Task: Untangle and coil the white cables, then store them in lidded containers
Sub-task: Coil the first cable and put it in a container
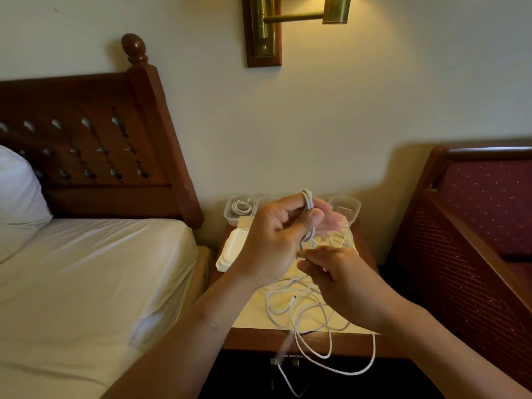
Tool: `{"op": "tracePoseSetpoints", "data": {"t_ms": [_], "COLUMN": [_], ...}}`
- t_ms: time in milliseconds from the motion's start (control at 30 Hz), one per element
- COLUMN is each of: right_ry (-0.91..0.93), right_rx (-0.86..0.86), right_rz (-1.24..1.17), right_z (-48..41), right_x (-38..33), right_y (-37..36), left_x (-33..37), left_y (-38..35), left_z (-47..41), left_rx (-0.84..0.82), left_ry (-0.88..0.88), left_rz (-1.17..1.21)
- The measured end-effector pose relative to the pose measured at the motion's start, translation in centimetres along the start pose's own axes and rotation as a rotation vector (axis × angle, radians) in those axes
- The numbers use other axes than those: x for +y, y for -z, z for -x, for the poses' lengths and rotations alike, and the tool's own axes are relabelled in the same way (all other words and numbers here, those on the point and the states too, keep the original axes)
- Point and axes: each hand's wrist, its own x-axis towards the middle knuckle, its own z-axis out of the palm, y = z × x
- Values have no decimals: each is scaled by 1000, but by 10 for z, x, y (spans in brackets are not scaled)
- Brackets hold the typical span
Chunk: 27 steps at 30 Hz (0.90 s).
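My left hand (pixel 276 234) is raised over the nightstand with several turns of white cable (pixel 308 208) wound around its fingers. Just below it, my right hand (pixel 339 277) pinches the free run of that cable near the coil. A loose tangle of white cables (pixel 305 309) lies on the nightstand top, and loops hang over its front edge. At the back left stands an open clear container (pixel 234 216) with a coiled cable inside. Another clear container (pixel 349 207) stands at the back right. White lids (pixel 230 254) are stacked at the left.
The wooden nightstand (pixel 259 339) stands between a bed (pixel 86 283) with a white sheet on the left and a dark red upholstered chair (pixel 475 226) on the right. A brass wall lamp (pixel 293 21) hangs above.
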Motion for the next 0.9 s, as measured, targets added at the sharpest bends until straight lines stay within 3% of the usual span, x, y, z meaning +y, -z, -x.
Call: {"op": "tracePoseSetpoints", "data": {"t_ms": [67, 133, 300, 433, 533, 600, 733, 900], "right_ry": [48, 50, 16, 69, 56, 45, 123, 342], "right_rx": [-59, -105, -91, 1, 74, 72, 47, 136], "right_rz": [207, 266, 254, 181, -3, -84, -140, -33], "right_z": [0, -3, -10, -6, -2, 3, 6, 0], "right_x": [-2, -3, -5, -12, -13, -13, -12, -6], "right_y": [3, 5, 10, 8, 17, 26, 48, 59], "left_x": [-3, -2, 5, -6, -8, -6, -7, -14], "left_y": [-2, -4, -3, 3, 12, 17, 16, 13], "left_z": [-1, -2, -8, -11, -10, -6, 3, 11], "left_rx": [-25, -29, 10, 8, -147, -246, -370, -471], "left_ry": [-2, 17, 115, 80, 41, 80, 341, 448], "left_rz": [-161, -183, 196, -256, -612, -674, -341, -51]}}
